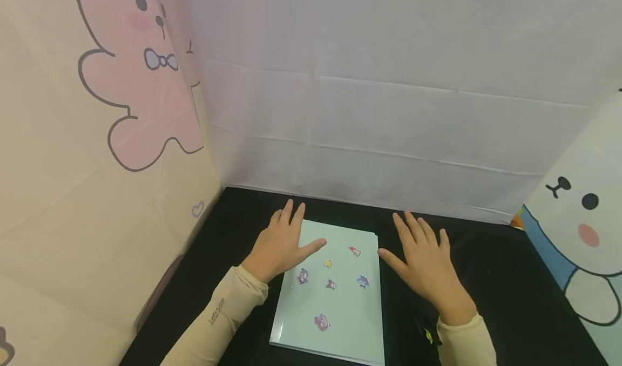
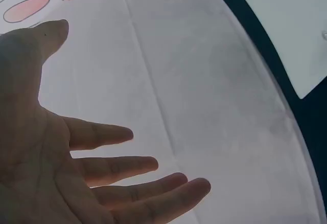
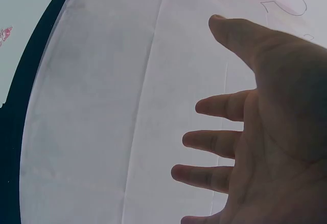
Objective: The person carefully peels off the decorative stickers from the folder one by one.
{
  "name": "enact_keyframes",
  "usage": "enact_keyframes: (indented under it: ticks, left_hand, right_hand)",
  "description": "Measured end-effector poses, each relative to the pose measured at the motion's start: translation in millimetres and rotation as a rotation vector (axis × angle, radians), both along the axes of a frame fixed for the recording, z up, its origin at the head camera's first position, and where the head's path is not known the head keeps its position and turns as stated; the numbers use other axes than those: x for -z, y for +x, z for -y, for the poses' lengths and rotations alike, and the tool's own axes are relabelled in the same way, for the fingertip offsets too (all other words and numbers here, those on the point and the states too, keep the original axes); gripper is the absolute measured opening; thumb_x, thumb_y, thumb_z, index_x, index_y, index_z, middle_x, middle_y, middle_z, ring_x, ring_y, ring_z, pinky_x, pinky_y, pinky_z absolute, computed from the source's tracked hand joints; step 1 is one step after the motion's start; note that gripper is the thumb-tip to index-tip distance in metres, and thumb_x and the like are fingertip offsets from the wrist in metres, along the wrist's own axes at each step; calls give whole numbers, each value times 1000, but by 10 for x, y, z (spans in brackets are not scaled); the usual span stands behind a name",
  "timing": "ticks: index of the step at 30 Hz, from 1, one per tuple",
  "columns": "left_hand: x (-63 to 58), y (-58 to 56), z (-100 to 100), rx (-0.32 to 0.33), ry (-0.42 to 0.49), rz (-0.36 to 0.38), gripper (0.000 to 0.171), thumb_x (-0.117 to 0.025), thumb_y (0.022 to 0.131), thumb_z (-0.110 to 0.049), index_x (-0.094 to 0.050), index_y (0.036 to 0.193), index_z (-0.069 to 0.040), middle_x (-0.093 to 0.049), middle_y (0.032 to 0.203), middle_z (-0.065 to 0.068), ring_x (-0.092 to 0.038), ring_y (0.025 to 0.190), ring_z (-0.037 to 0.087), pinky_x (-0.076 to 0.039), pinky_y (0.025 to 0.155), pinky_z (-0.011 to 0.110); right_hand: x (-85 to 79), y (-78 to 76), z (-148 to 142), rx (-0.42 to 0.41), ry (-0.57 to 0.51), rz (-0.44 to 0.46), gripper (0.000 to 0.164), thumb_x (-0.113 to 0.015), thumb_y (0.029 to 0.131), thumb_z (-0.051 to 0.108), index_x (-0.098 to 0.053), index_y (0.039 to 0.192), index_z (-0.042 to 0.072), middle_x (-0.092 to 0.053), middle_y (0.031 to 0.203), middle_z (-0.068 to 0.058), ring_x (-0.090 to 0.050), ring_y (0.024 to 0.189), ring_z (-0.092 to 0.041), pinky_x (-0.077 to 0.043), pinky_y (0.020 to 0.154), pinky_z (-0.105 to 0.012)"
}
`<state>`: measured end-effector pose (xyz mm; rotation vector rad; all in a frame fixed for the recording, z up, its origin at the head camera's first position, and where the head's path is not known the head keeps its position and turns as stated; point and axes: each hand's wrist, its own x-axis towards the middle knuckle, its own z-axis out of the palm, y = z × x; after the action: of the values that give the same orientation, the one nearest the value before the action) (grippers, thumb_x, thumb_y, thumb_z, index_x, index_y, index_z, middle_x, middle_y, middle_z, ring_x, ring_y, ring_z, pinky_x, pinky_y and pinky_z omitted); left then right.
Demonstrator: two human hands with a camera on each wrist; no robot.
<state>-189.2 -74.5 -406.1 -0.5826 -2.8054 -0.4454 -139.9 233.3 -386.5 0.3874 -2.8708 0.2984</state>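
Observation:
A pale green folder-like pad [image 1: 350, 312] lies on the black table between the two hands. Several small stickers dot its top, among them a purple one [image 1: 322, 322] low down, a yellow one [image 1: 328, 263] and a red one [image 1: 355, 251] higher up. My left hand [image 1: 282, 246] is held out over the pad's upper left edge, fingers spread and thumb pointing inward. Off the right edge, my right hand [image 1: 427, 266] is spread the same way. Both wrist views show bare palms, the left [image 2: 46, 152] and the right [image 3: 291, 111], with nothing held.
Black cloth [image 1: 505, 279] covers the table. A white curtain [image 1: 389, 85] hangs behind it, with a pink cartoon print [image 1: 141, 85] on the left wall and a white cartoon face [image 1: 573, 220] at right. Near the right cuff lies a small yellow-green item [image 1: 428, 336].

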Motion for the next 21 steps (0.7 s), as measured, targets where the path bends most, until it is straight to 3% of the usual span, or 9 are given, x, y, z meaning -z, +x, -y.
enact_keyframes:
  ticks: [3, 7, 15, 21]
  left_hand:
    - [54, -38, 16, -13, 48, 46, 95, -56, 90, -69, -38, 150, 4, -39, 150, 27, -49, 127, 45, -54, 86, 51]
    - [173, -106, 46, -22, 90, 93, 86, -60, 95, -57, -39, 146, 10, -46, 143, 29, -56, 120, 43, -52, 91, 50]
    - [577, -221, 130, -80, 78, 208, 68, -63, 99, -40, -47, 138, 13, -52, 135, 31, -61, 115, 41, -51, 91, 48]
    - [846, -257, 205, -94, 88, 261, 48, -67, 97, -31, -60, 120, 11, -63, 108, 23, -66, 86, 29, -57, 77, 44]
  right_hand:
    - [-1, 8, 2, -2, 3, 0, 84, -53, 97, 61, -28, 157, 7, -25, 160, -22, -23, 142, -48, -8, 106, -75]
    - [-13, 24, 6, -5, 7, 2, 82, -54, 97, 59, -31, 156, 7, -26, 159, -22, -23, 142, -47, -9, 106, -75]
    - [-5, 51, 32, -14, 6, 33, 78, -56, 98, 56, -34, 154, 7, -28, 159, -22, -24, 142, -46, -10, 106, -75]
    - [13, 50, 30, -14, 1, 37, 77, -56, 98, 55, -35, 154, 7, -29, 158, -22, -25, 142, -46, -11, 105, -75]
